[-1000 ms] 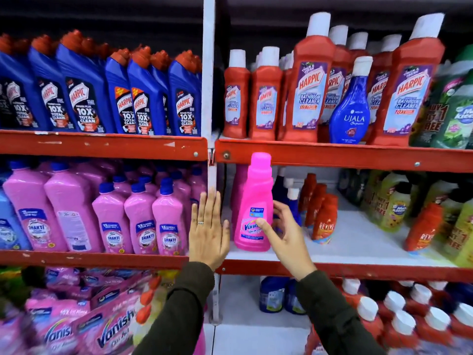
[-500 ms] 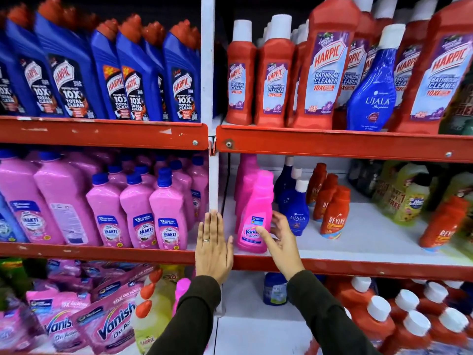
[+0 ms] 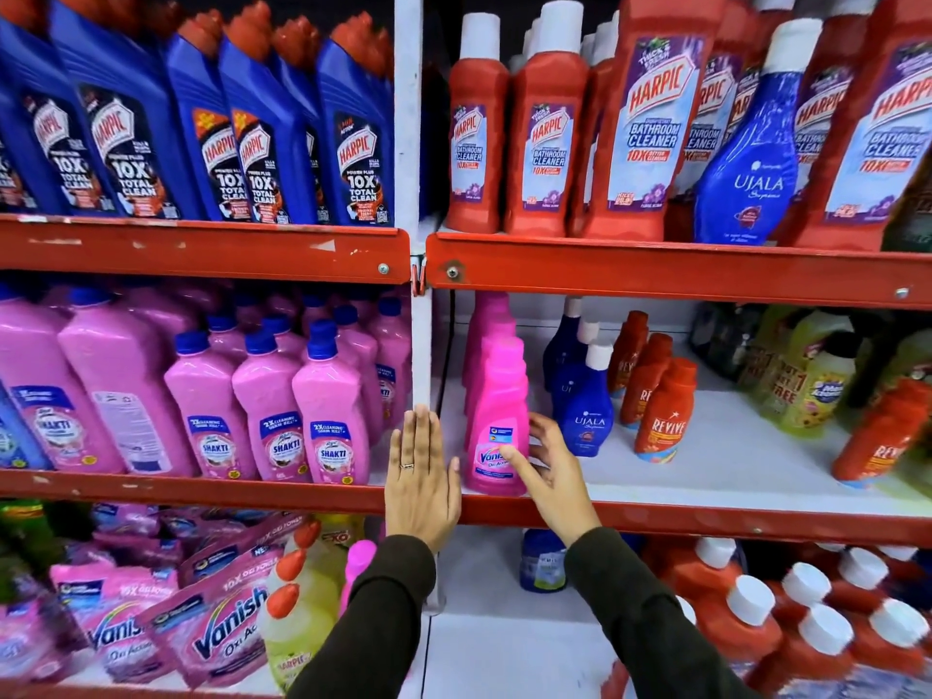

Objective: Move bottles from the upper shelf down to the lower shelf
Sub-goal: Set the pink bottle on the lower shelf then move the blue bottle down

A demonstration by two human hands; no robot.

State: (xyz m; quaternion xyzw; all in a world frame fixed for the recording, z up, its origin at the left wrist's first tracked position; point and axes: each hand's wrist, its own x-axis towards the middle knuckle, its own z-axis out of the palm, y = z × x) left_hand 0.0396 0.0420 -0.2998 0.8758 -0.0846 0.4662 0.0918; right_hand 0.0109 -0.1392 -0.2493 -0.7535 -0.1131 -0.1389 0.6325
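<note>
A pink Vanish bottle (image 3: 497, 421) stands upright at the front left of the lower shelf (image 3: 731, 456), just in front of another pink bottle. My right hand (image 3: 552, 471) is wrapped around its right side, thumb on the label and fingers behind. My left hand (image 3: 421, 476) lies flat and empty against the white upright post, just left of the bottle. On the upper shelf (image 3: 655, 272) stand several red Harpic bottles (image 3: 650, 123) and one blue Ujala bottle (image 3: 746, 158).
Small blue Ujala bottles (image 3: 585, 411) and red Revive bottles (image 3: 663, 421) stand right of the pink bottle, with bare white shelf further right. Pink Shakti bottles (image 3: 323, 406) fill the left bay. Vanish pouches (image 3: 222, 628) and white-capped red bottles (image 3: 787, 628) sit below.
The pink bottle has come down from level with the upper shelf's edge and now stands on the lower shelf. My right hand stayed on it; my left hand barely moved.
</note>
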